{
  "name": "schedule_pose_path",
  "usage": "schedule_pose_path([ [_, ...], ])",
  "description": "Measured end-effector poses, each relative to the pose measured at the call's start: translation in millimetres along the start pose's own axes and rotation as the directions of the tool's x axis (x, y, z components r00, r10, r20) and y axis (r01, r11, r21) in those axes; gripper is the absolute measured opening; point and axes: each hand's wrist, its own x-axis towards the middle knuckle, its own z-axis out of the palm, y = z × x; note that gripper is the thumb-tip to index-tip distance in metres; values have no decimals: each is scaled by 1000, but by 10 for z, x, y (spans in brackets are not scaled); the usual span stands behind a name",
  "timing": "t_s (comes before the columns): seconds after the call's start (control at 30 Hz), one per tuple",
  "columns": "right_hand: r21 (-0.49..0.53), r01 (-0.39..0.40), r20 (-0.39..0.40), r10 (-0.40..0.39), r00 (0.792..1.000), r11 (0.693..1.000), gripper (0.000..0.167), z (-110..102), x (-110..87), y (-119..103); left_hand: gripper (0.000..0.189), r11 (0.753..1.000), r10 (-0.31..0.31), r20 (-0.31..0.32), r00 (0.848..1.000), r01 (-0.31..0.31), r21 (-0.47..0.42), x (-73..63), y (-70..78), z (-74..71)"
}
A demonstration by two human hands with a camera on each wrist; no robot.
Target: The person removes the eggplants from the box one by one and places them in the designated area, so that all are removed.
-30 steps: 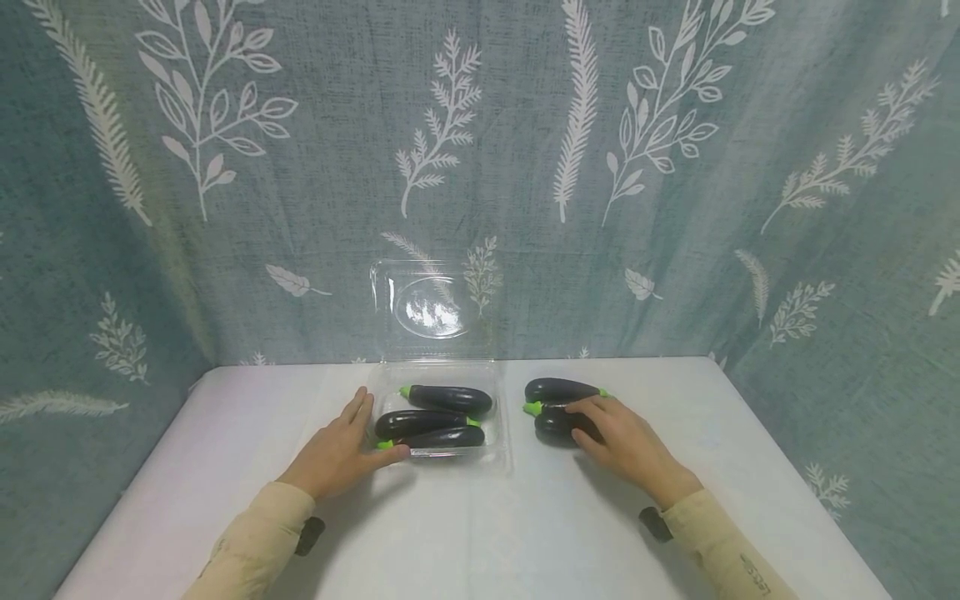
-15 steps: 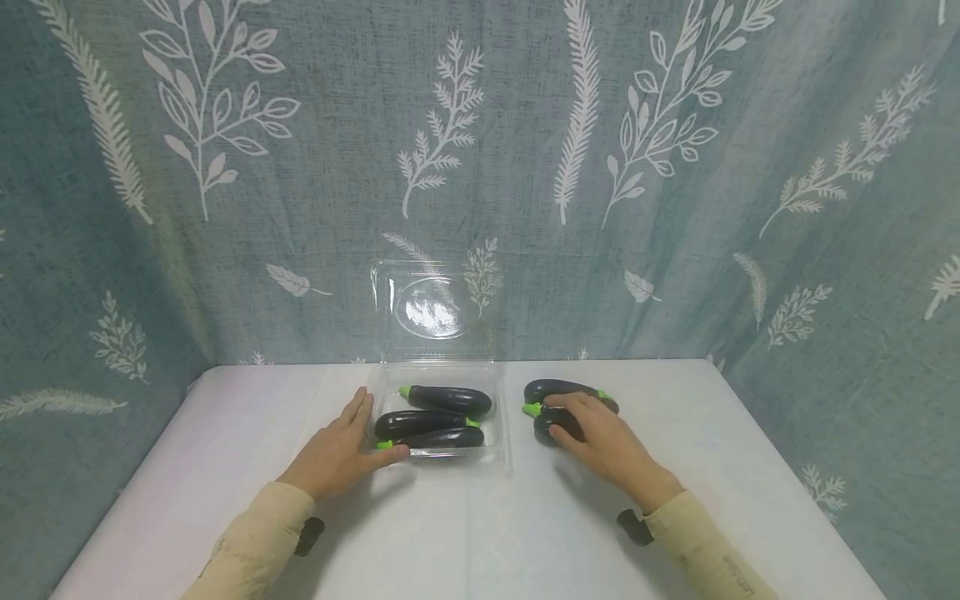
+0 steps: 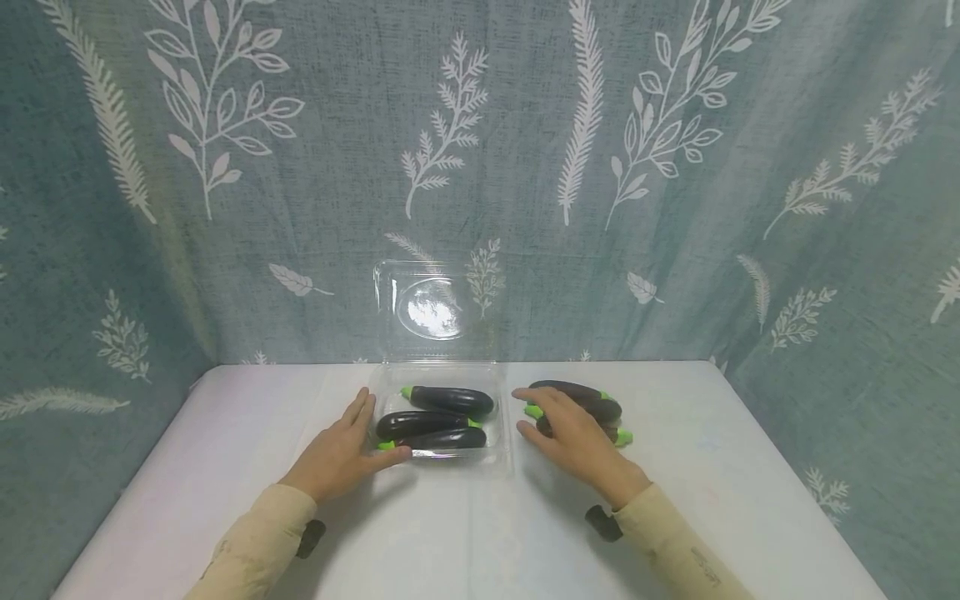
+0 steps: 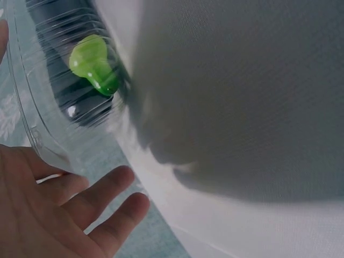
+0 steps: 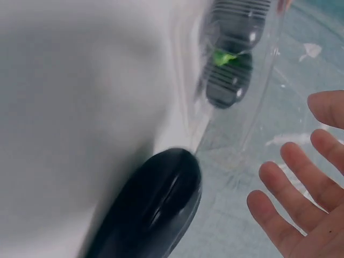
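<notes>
My left hand (image 3: pixel 337 450) lies at the left side of a clear plastic clamshell box (image 3: pixel 504 437), thumb along its front rim and fingers extended. In the left wrist view, the fingers (image 4: pixel 102 196) are spread beside the box corner. Inside the box lie a back eggplant (image 3: pixel 453 400), a middle eggplant (image 3: pixel 420 425) and a front eggplant (image 3: pixel 446 438), all dark with green caps. Right of the box, my right hand (image 3: pixel 573 437) hovers over loose eggplants (image 3: pixel 566 388), partly hiding them. In the right wrist view its fingers are apart and hold nothing, beside an eggplant (image 5: pixel 156 199).
The box's clear lid (image 3: pixel 442 346) stands raised at the back, against a blue-green curtain (image 3: pixel 337 208) with white leaf patterns. A white cloth (image 3: pixel 480 533) covers the table. Dark wrist-worn devices (image 3: pixel 603 523) show at the cuffs.
My right hand has moved left across the loose eggplants toward the box, uncovering the green cap of the nearest one on its right. My left hand and the boxed eggplants have stayed put.
</notes>
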Motion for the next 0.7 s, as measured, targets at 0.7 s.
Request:
schedule_pose_path([
  [0.7, 13, 64, 29, -64, 998, 998, 41, 331, 465, -226, 119, 1000, 2, -18, 1000, -2, 10, -6, -9, 10],
])
